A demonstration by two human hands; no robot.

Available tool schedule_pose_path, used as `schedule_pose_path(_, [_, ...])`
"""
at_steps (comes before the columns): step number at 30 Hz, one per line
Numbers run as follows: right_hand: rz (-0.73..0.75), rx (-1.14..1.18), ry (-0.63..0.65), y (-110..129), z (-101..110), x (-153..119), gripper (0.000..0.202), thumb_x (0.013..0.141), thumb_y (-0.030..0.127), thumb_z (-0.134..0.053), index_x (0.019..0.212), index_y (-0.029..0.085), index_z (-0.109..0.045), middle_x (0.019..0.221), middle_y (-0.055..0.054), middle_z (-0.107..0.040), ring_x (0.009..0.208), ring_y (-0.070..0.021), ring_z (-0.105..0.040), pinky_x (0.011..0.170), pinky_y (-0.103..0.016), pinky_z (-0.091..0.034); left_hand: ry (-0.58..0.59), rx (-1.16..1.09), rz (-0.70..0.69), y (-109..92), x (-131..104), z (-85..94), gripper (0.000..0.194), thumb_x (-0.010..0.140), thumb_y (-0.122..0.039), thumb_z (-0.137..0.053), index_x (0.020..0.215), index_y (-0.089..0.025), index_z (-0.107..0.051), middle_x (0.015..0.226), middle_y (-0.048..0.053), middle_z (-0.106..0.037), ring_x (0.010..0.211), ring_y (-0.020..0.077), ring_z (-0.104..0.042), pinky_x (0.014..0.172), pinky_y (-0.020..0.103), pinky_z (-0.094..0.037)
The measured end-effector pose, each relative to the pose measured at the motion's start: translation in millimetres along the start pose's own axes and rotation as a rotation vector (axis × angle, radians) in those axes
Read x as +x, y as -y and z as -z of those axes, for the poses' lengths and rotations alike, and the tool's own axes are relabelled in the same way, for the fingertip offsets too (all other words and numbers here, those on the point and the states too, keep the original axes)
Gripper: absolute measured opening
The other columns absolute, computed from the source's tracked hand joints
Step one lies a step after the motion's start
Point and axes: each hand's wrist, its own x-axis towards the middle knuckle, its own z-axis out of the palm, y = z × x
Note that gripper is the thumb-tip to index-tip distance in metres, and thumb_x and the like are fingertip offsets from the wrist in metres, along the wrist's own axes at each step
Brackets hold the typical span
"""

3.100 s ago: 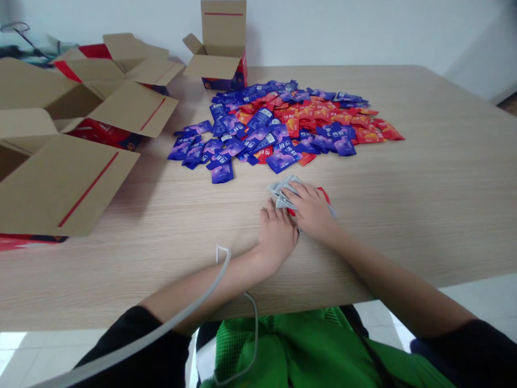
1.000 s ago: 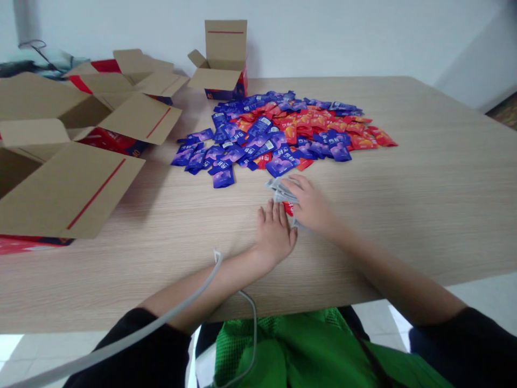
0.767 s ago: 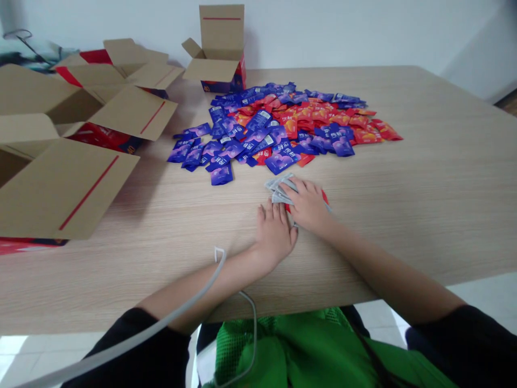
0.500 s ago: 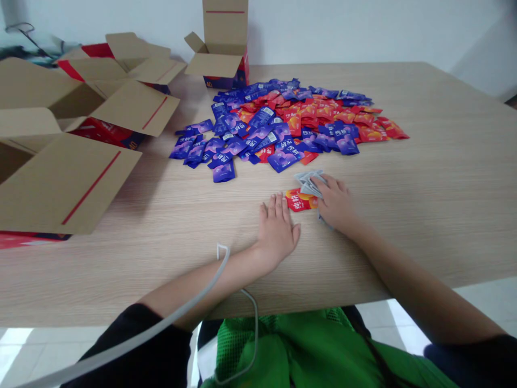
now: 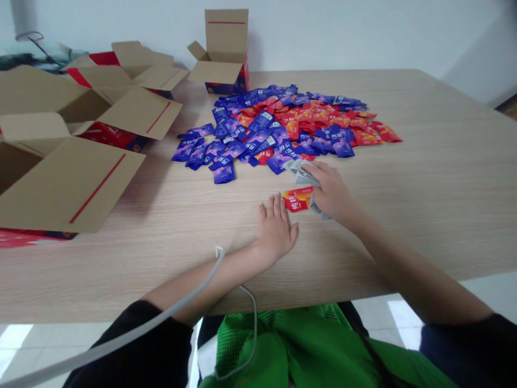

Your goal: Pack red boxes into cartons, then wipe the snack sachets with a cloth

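Observation:
My left hand [image 5: 276, 226] lies flat on the table, its fingers stretched out and their tips at the left edge of a single red packet [image 5: 298, 199]. That packet rests flat, with orange fruit and white characters on its face. In my right hand [image 5: 333, 191] a crumpled grey cloth [image 5: 302, 172] is gripped; its folds stick out to the left and below the fingers. The cloth's lower part overlaps the packet's right end. Beyond both hands spreads a heap of purple packets [image 5: 260, 134] and red packets [image 5: 323, 114].
Open cardboard boxes [image 5: 109, 178] with raised flaps crowd the left side of the wooden table [image 5: 424, 188]. Another open box [image 5: 226, 73] stands at the back by the wall. A white cable [image 5: 161, 318] crosses over my left forearm.
My right hand has moved slightly up and away with the grey cloth, showing more of it below the fingers. My left hand stays flat beside the red packet. The view has tilted a little.

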Motion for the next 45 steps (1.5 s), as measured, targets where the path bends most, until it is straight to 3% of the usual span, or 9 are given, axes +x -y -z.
schedule_pose_path(4, [0.089,-0.036,0.106,40,-28,0,0.059,0.086,0.008,-0.042,0.141,0.020,-0.059,0.150,-0.011,-0.050,0.129,-0.0303,-0.048,0.108,-0.049,-0.042,-0.014,0.010,-0.006,1,0,-0.3,0.073,0.103,-0.045,-0.034,0.158,0.003,-0.028,0.165,0.024,-0.027,0.153,0.0382,-0.026,0.122,0.058,-0.025])
schedule_pose_path(8, [0.083,-0.175,0.209,45,-47,-9,0.050,0.096,0.020,-0.043,0.144,0.019,-0.057,0.150,-0.013,-0.052,0.127,-0.0319,-0.048,0.104,-0.048,-0.041,0.001,0.026,-0.013,0,1,0.1,0.070,0.102,-0.045,-0.035,0.154,0.001,-0.038,0.158,0.024,-0.041,0.148,0.0381,-0.037,0.123,0.058,-0.024])
schedule_pose_path(17, [-0.078,-0.312,0.123,-2,-30,-30,0.059,0.089,0.013,-0.043,0.147,0.015,-0.053,0.150,-0.018,-0.048,0.128,-0.0367,-0.047,0.104,-0.053,-0.042,0.018,0.035,-0.003,0,1,1.4,0.077,0.104,-0.047,-0.033,0.159,0.005,-0.019,0.167,0.023,-0.013,0.156,0.0375,-0.018,0.122,0.059,-0.025])
schedule_pose_path(23, [-0.088,-0.304,0.085,-47,-18,-60,0.060,0.087,0.008,-0.039,0.146,0.010,-0.052,0.145,-0.022,-0.049,0.133,-0.0350,-0.046,0.109,-0.053,-0.043,0.027,0.016,-0.008,1,1,1.9,0.077,0.103,-0.046,-0.035,0.158,0.005,-0.021,0.167,0.024,-0.013,0.155,0.0387,-0.018,0.122,0.059,-0.025])
schedule_pose_path(27, [-0.117,-0.209,0.085,-59,-9,-55,0.059,0.085,0.007,-0.039,0.141,0.012,-0.057,0.140,-0.022,-0.054,0.131,-0.0344,-0.050,0.108,-0.055,-0.044,0.009,0.009,-0.011,1,0,1.0,0.076,0.103,-0.046,-0.035,0.158,0.005,-0.022,0.167,0.024,-0.014,0.155,0.0387,-0.019,0.122,0.060,-0.025])
schedule_pose_path(33, [-0.061,0.036,0.035,-10,-3,-6,0.063,0.079,0.005,-0.041,0.138,0.015,-0.061,0.140,-0.016,-0.056,0.131,-0.0289,-0.051,0.113,-0.048,-0.041,-0.016,0.011,-0.019,2,0,-1.7,0.076,0.103,-0.045,-0.035,0.158,0.006,-0.021,0.167,0.025,-0.014,0.155,0.0401,-0.019,0.121,0.061,-0.025])
schedule_pose_path(38, [0.067,-0.068,0.159,44,-35,5,0.054,0.090,0.012,-0.043,0.140,0.021,-0.061,0.153,-0.011,-0.048,0.134,-0.0304,-0.045,0.109,-0.048,-0.039,-0.016,0.008,-0.027,2,0,-0.8,0.070,0.103,-0.044,-0.034,0.155,0.003,-0.034,0.163,0.026,-0.031,0.152,0.0401,-0.027,0.121,0.060,-0.025])
schedule_pose_path(41, [0.054,-0.168,0.233,49,-52,-2,0.048,0.095,0.020,-0.046,0.141,0.024,-0.061,0.152,-0.011,-0.051,0.131,-0.0315,-0.047,0.104,-0.048,-0.040,-0.011,0.006,-0.032,3,1,0.1,0.067,0.102,-0.042,-0.036,0.152,0.002,-0.041,0.156,0.026,-0.044,0.147,0.0399,-0.037,0.121,0.061,-0.026])
schedule_pose_path(45, [0.058,-0.214,0.211,38,-51,-9,0.049,0.096,0.018,-0.045,0.141,0.024,-0.060,0.151,-0.011,-0.051,0.131,-0.0303,-0.048,0.105,-0.046,-0.038,-0.028,0.005,-0.027,2,1,0.0,0.068,0.102,-0.042,-0.036,0.153,0.002,-0.040,0.156,0.027,-0.043,0.148,0.0396,-0.036,0.120,0.060,-0.027])
